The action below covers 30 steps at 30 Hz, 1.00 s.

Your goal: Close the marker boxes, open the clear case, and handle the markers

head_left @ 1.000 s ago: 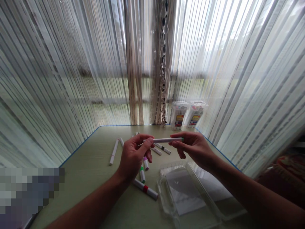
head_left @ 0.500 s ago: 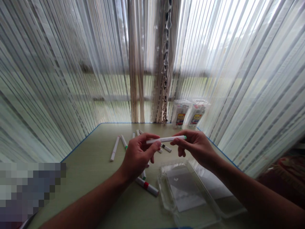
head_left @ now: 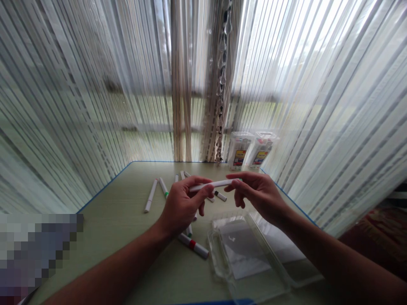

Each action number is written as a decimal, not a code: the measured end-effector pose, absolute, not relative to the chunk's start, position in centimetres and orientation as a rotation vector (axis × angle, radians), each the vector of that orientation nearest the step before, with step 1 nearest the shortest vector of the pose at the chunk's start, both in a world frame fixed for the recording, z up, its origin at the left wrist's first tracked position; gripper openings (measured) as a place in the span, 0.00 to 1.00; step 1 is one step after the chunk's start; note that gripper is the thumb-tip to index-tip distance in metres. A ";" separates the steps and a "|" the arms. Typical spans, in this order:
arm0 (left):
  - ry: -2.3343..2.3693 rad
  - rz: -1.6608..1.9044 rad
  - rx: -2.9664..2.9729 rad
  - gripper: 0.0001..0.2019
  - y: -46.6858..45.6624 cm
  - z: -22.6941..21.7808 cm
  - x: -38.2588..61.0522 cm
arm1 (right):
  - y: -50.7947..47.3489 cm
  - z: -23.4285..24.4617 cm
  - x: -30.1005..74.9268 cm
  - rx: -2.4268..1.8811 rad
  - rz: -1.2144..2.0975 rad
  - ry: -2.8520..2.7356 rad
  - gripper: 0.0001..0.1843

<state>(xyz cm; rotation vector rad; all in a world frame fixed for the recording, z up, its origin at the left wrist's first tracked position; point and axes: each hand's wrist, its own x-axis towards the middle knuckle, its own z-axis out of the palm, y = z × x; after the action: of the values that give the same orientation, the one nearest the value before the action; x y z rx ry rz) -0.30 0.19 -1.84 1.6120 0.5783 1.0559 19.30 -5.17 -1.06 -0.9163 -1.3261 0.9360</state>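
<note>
Two hands meet over the table [head_left: 121, 220], and between them we hold one white marker [head_left: 213, 184] level in the air. Our left hand [head_left: 182, 205] is pinched on its near end with thumb and forefinger, and our right hand [head_left: 259, 192] is closed on the far end, covering the cap so that we cannot make out its colour. Several loose markers [head_left: 151, 195] lie on the table beyond, and some are partly hidden behind our left hand; a red-banded marker [head_left: 193, 245] shows below the wrist. An open clear case [head_left: 251, 258] lies under our right forearm. Behind, two clear tubs [head_left: 251, 149] stand by the curtain [head_left: 95, 84], their labels too small to read.
</note>
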 end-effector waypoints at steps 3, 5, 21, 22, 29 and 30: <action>0.564 1.095 1.571 0.15 0.3 -1.7 -0.3 | -5.0 -1.1 19.5 -0.884 0.982 -1.284 0.13; 0.540 1.116 1.540 0.15 0.3 -1.7 -0.3 | -4.9 -1.1 19.6 -0.875 1.003 -1.252 0.13; 0.485 1.123 1.376 0.15 0.1 -1.4 -0.3 | -4.7 -0.9 19.9 -0.911 0.964 -1.120 0.14; 0.478 1.119 1.359 0.15 0.1 -1.4 -0.3 | -4.7 -0.9 19.9 -0.915 0.964 -1.111 0.15; 0.423 1.076 1.305 0.14 0.0 -1.2 -0.6 | -4.5 -0.9 19.9 -0.924 0.984 -1.083 0.15; 0.429 1.077 1.315 0.14 0.0 -1.2 -0.6 | -4.5 -0.9 19.9 -0.924 0.983 -1.078 0.15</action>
<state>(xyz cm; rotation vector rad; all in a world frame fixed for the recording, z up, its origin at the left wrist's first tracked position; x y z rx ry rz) -0.60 0.00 -1.19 1.3146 0.4286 1.0771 19.91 -4.52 -0.94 -0.9242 -1.0781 0.9834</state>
